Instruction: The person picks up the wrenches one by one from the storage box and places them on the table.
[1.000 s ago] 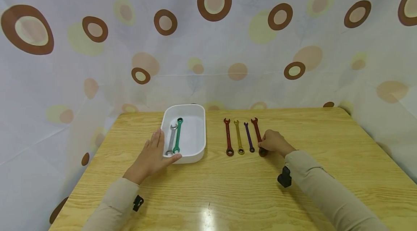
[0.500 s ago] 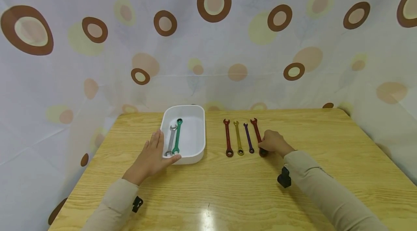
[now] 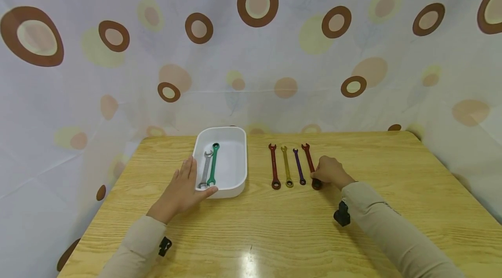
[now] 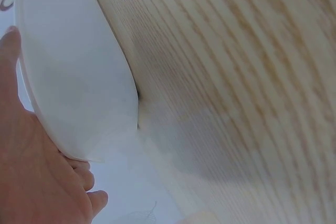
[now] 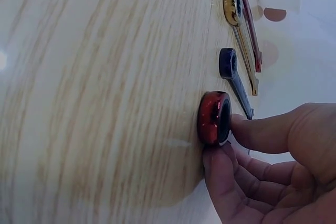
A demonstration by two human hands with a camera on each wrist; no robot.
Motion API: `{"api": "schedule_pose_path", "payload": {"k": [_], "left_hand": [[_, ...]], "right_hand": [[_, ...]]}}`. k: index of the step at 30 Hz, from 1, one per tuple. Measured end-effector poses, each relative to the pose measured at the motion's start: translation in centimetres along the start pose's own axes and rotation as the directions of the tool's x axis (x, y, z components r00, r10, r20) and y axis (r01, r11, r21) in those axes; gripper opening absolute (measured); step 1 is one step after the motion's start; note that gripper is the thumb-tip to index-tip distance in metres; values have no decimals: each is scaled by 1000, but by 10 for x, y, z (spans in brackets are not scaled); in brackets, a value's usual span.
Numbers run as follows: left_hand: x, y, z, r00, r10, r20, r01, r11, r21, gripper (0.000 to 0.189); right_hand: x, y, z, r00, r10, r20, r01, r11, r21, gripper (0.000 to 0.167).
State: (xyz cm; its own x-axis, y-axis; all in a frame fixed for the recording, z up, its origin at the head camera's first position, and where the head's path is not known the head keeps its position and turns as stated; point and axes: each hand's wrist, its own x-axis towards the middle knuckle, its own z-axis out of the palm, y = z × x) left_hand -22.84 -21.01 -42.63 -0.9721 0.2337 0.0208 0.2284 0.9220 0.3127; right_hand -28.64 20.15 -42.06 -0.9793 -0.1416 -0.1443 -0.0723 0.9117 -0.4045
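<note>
On the right, my right hand (image 3: pixel 331 171) pinches the rightmost red wrench (image 3: pixel 308 158) between thumb and fingers near its ring end. That ring end (image 5: pixel 214 118) shows up close in the right wrist view, on the wood. To its left lie a purple wrench (image 3: pixel 299 167), a yellow wrench (image 3: pixel 287 167) and another red wrench (image 3: pixel 274 167), roughly side by side. My left hand (image 3: pixel 181 191) rests with straight fingers against the near left corner of a white bin (image 3: pixel 231 191). Inside the bin are a silver wrench (image 3: pixel 205 169) and a green wrench (image 3: pixel 213 164).
A wooden table (image 3: pixel 251 225) carries everything. Behind it hangs a pale curtain (image 3: pixel 243 64) with brown and yellow oval prints, reaching the table's back edge. A black strap mount (image 3: pixel 342 214) hangs below the right sleeve.
Both hands stay in nearly the same places, the right still at the rightmost red wrench. The whole head view has shifted very slightly.
</note>
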Motion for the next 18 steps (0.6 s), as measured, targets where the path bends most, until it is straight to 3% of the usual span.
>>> {"api": "schedule_pose_path", "payload": {"k": [9, 18], "left_hand": [[0, -1, 0, 1000, -4, 8, 4, 1000, -10, 119], [-1, 1, -3, 1000, -1, 14, 1, 1000, 3, 116]], "right_hand": [[1, 2, -1, 1000, -17, 0, 17, 1000, 10, 41], [4, -5, -1, 999, -19, -27, 17, 999, -46, 27]]}}
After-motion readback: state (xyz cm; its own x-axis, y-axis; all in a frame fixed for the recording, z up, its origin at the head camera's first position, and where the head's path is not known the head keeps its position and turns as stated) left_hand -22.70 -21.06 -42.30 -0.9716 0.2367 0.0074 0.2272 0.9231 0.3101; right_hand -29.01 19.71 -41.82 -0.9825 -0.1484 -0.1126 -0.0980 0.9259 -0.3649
